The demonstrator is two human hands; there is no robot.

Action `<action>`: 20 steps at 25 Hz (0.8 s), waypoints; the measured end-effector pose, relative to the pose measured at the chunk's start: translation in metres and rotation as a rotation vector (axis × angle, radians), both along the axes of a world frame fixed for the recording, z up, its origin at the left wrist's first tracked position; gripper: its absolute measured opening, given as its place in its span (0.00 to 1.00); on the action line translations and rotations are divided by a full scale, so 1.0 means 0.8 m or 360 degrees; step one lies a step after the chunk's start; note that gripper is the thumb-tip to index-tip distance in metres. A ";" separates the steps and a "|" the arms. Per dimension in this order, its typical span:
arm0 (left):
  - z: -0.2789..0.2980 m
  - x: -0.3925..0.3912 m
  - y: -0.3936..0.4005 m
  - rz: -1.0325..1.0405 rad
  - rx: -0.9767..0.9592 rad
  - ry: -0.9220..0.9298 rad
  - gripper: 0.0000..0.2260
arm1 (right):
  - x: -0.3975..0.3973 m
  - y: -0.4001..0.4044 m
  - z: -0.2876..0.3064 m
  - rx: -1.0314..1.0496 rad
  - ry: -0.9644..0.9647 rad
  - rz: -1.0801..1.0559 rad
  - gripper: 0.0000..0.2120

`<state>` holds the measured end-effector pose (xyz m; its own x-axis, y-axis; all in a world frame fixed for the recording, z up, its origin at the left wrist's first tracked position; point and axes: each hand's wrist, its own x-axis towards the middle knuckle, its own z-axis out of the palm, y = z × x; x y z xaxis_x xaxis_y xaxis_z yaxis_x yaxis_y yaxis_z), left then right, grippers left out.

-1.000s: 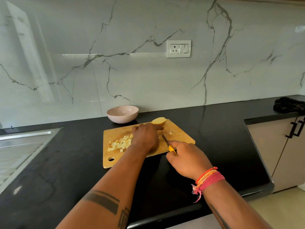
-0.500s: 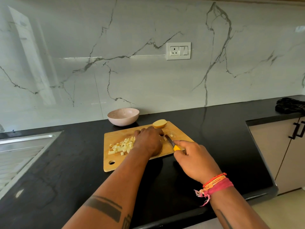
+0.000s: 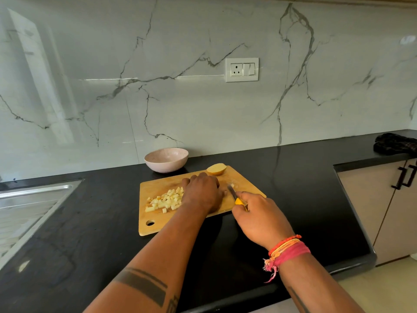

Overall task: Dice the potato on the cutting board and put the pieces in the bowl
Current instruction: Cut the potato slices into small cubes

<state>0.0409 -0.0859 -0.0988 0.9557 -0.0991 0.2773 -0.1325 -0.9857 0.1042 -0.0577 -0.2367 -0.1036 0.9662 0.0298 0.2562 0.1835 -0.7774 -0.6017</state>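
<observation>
A wooden cutting board (image 3: 158, 224) lies on the black counter. A pile of small potato cubes (image 3: 165, 201) covers its left half. A potato half (image 3: 216, 168) sits at the board's far edge. My left hand (image 3: 203, 192) presses down on the middle of the board, fingers curled over something I cannot see. My right hand (image 3: 259, 219) grips a yellow-handled knife (image 3: 234, 195), its blade pointing away just right of the left hand. A few small potato bits (image 3: 232, 185) lie by the blade tip. The pink bowl (image 3: 166, 159) stands behind the board, looking empty.
A steel sink (image 3: 29, 206) is set into the counter at the left. A dark cloth (image 3: 394, 143) lies at the far right on the counter. The counter edge drops off at the right, above a cabinet with a black handle (image 3: 405, 177). The marble wall carries a socket (image 3: 242, 69).
My right hand with the knife has shifted a little to the right and forward along the board. My left hand stays pressed on the board's middle. The camera view has drifted slightly.
</observation>
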 end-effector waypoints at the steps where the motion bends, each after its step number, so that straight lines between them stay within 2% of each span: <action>1: -0.001 0.001 -0.001 -0.0010 0.0003 -0.0018 0.15 | -0.001 -0.001 0.000 0.0015 0.0003 -0.0002 0.21; 4: -0.002 0.008 0.002 -0.0078 -0.0065 -0.0047 0.11 | 0.000 0.000 0.000 0.0036 0.0012 -0.0004 0.21; 9: 0.002 0.008 0.016 -0.0131 -0.0217 -0.0043 0.11 | -0.001 0.004 -0.001 -0.0072 0.0013 0.0014 0.22; 14: 0.001 0.008 0.017 -0.0036 -0.0111 -0.0029 0.12 | 0.012 0.014 0.001 -0.0201 0.0033 0.0096 0.22; 20: -0.003 0.013 0.019 -0.0067 -0.0201 -0.0045 0.11 | 0.010 0.010 -0.003 -0.0115 0.0004 0.0094 0.23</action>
